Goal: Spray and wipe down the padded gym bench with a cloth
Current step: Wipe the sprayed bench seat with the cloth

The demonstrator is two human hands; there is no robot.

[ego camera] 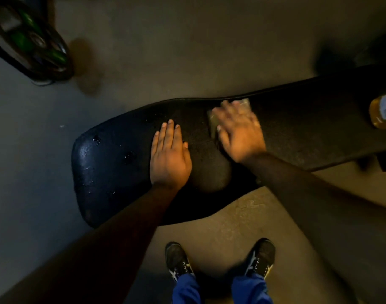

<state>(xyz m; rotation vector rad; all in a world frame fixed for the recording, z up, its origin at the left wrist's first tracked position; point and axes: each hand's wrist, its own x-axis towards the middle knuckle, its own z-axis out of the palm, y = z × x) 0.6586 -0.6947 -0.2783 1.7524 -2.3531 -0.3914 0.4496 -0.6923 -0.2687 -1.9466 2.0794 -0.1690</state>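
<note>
Left hand (169,157) flat, fingers spread, on the bench (113,163); beside it, right hand (239,130) presses a cloth (214,123) flat beneath its palm.

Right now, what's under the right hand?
A pale cloth lies flat between the right hand and the black bench pad. Only its edges show beyond the fingers and thumb; the palm covers the rest.

A gym here, dim and bare, black padded bench (113,163) across a worn concrete floor (187,51), weight plates (32,40) with green trim propped top left, trainers (179,260) planted below
</note>
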